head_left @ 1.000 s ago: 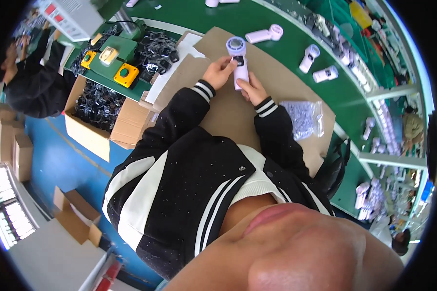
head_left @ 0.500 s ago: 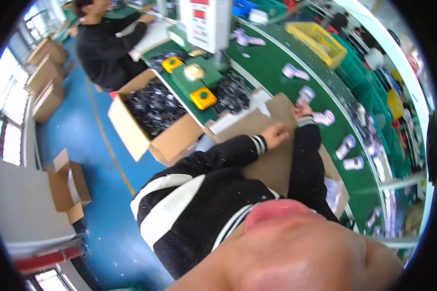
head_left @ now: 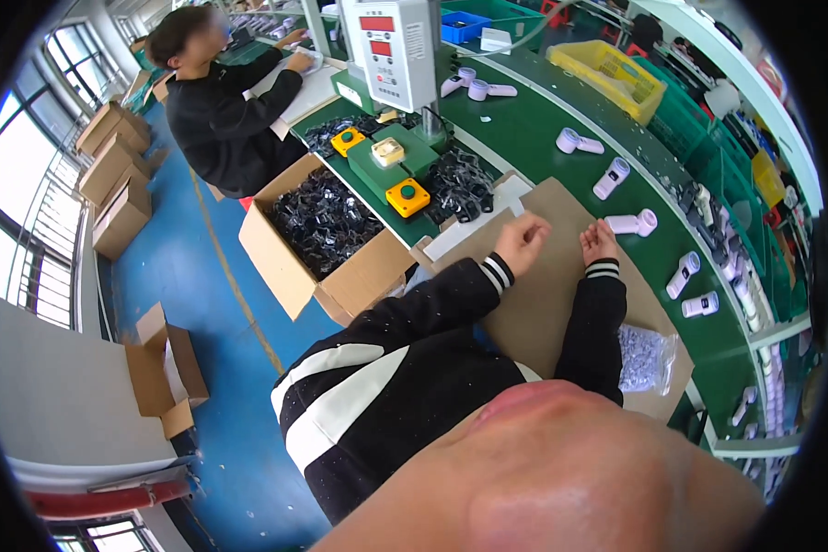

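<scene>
Over the brown cardboard sheet (head_left: pixel 547 294) I hold both hands in front of me. My left hand (head_left: pixel 522 245) is curled, fingers bent in toward the thumb; whatever may be inside it is hidden. Beside it, my right hand (head_left: pixel 600 242) has its fingers stretched out, with nothing visible in them. Its fingertips are close to a lilac handheld device (head_left: pixel 627 224) lying on the green conveyor belt (head_left: pixel 561 189). A second lilac device (head_left: pixel 611 178) lies a little farther along. By my right forearm rests a clear bag of small lilac parts (head_left: pixel 646 359).
Left of the sheet stands a green press (head_left: pixel 391 158) with yellow button boxes and black parts around it. An open carton (head_left: pixel 327 221) of black parts is beside it. A yellow crate (head_left: pixel 607 78) sits beyond the belt. A co-worker (head_left: pixel 225 110) sits at far left.
My right hand has drawn back toward me, away from the lilac device it was touching, which lies on the belt. My left hand's fingers have curled in. The view has shifted slightly.
</scene>
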Tool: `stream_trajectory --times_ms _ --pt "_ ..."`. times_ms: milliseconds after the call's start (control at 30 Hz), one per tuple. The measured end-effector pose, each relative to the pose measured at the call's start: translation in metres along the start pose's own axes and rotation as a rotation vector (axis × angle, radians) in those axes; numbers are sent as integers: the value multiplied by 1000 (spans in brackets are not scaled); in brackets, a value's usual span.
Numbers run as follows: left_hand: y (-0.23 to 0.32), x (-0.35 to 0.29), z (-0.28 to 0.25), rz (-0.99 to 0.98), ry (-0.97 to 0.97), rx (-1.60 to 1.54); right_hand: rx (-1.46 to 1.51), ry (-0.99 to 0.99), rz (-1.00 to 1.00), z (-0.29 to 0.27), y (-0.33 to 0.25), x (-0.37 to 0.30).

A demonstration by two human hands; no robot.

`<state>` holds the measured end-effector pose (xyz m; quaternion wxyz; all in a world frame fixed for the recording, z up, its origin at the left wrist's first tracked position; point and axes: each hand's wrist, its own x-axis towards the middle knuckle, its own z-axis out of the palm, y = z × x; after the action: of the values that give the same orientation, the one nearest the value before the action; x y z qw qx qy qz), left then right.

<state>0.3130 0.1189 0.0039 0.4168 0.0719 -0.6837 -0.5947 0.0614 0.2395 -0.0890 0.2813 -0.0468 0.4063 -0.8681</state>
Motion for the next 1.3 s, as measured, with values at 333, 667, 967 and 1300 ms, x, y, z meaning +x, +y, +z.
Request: stream_trajectory --times_ms 333,667,967,1300 --pt "362 50 -126 1413 -220 -141 -18 -46 17 32 5 -10" --pt "288 91 -38 1389 -230 -374 141 -19 -76 19 -9 17" --pt "428 155 -16 1837 -133 -370 12 -194 -282 34 -19 -14" --pt "372 162 2 1958 171 -452 -268 -68 -330 49 9 -30"
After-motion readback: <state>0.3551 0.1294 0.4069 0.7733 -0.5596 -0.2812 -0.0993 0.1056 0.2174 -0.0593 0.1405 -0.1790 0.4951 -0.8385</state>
